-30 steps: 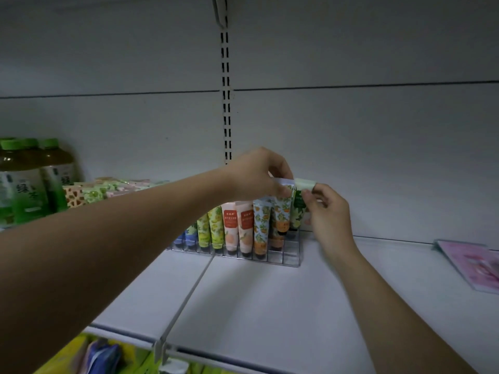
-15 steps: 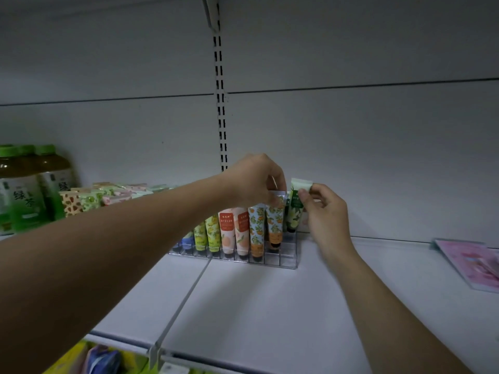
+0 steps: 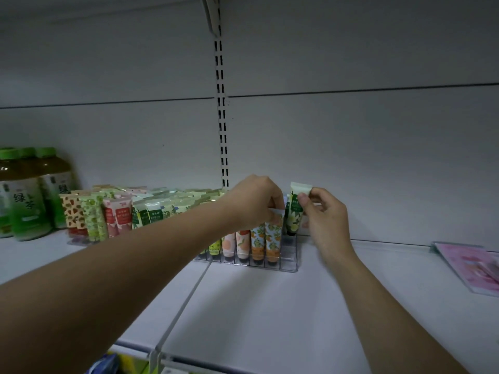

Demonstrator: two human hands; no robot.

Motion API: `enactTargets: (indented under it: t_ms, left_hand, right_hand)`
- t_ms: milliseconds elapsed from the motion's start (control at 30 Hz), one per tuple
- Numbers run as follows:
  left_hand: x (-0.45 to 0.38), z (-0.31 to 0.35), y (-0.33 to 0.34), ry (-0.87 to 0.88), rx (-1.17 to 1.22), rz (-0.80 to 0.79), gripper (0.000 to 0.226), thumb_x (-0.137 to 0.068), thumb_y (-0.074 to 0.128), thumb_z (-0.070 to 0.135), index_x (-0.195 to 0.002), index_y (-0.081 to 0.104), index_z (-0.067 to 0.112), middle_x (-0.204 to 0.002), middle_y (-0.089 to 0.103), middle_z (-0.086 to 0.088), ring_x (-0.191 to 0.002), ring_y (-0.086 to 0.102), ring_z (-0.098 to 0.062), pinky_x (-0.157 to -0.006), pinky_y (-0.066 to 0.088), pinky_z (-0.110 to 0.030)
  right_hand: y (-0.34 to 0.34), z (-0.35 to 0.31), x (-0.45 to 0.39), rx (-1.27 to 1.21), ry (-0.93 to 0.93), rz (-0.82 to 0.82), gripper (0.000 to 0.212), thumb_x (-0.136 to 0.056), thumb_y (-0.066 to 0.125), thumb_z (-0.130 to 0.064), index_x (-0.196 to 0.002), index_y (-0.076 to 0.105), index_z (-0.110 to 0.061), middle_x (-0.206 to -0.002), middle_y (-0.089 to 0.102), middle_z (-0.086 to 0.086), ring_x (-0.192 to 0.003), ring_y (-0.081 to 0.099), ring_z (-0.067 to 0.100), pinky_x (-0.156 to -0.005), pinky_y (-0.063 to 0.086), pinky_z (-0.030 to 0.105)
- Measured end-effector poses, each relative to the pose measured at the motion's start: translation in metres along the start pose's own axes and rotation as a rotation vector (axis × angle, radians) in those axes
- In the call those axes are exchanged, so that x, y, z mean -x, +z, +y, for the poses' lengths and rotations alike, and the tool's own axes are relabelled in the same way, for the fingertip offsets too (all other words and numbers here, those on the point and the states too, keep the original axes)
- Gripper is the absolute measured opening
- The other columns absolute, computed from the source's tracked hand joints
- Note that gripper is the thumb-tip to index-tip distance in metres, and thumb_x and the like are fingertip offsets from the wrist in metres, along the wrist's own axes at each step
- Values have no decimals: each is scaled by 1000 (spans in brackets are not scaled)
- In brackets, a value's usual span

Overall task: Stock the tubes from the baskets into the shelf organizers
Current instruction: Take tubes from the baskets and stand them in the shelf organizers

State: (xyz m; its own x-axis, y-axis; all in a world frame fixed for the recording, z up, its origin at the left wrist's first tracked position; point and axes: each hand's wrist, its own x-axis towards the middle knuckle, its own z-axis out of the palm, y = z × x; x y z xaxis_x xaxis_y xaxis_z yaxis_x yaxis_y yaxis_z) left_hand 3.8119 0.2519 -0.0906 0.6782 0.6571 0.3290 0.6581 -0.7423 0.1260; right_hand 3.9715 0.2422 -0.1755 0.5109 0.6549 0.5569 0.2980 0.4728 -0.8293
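Note:
A clear shelf organizer (image 3: 290,261) stands on the white shelf (image 3: 270,314), holding a row of upright patterned tubes. My left hand (image 3: 252,202) pinches the top of the orange-patterned tube (image 3: 273,240) at the row's right end. My right hand (image 3: 325,214) grips the crimped top of a green-and-white floral tube (image 3: 294,209), which stands upright in the organizer's back right corner. A second organizer full of tubes (image 3: 118,211) sits further left.
Green-capped tea bottles (image 3: 29,195) stand at the far left of the shelf. A pink flat packet (image 3: 471,265) lies at the right. The slotted upright (image 3: 221,117) runs up the back wall. Colourful goods (image 3: 108,364) show below the shelf's front edge.
The green floral tube has gone down into the organizer's back right slot with my right hand still on it. My left hand stayed on the orange tube's top.

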Motion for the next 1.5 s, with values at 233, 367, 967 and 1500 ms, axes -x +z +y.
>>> enactTargets:
  t_ms: [233, 367, 967, 1500]
  left_hand:
    - [8, -13, -1, 37, -31, 75, 34, -84, 72, 35, -116, 65, 28, -113, 60, 6, -101, 50, -10, -83, 43, -26]
    - [17, -23, 1, -37, -18, 110, 39, -88, 61, 47, -124, 57, 31, -124, 57, 8, -113, 47, -13, -92, 44, -35]
    - [78, -24, -29, -297, -71, 24, 59, -96, 34, 60, -145, 34, 28, -142, 48, -7, -127, 45, -27, -104, 41, -46]
    - [255, -29, -48, -502, -303, 11, 37, -94, 41, 51, -115, 58, 25, -116, 62, -7, -108, 57, -29, -81, 39, -36]
  right_hand:
    - [1, 3, 1, 3, 23, -44, 8, -93, 64, -15, -93, 71, -18, -83, 70, -6, -68, 63, 4, -59, 52, 26]
    - [3, 7, 2, 59, 7, -92, 8, -92, 65, -12, -92, 71, -15, -81, 70, -6, -64, 61, -1, -59, 49, 16]
    - [-15, -64, 22, 424, -16, -25, 12, -94, 57, -20, -100, 66, -16, -98, 65, -3, -95, 59, 17, -74, 37, 23]
    - [82, -217, 177, 853, -70, -1050, 35, -99, 52, -41, -120, 66, -17, -118, 61, -2, -103, 60, 20, -90, 50, 35]
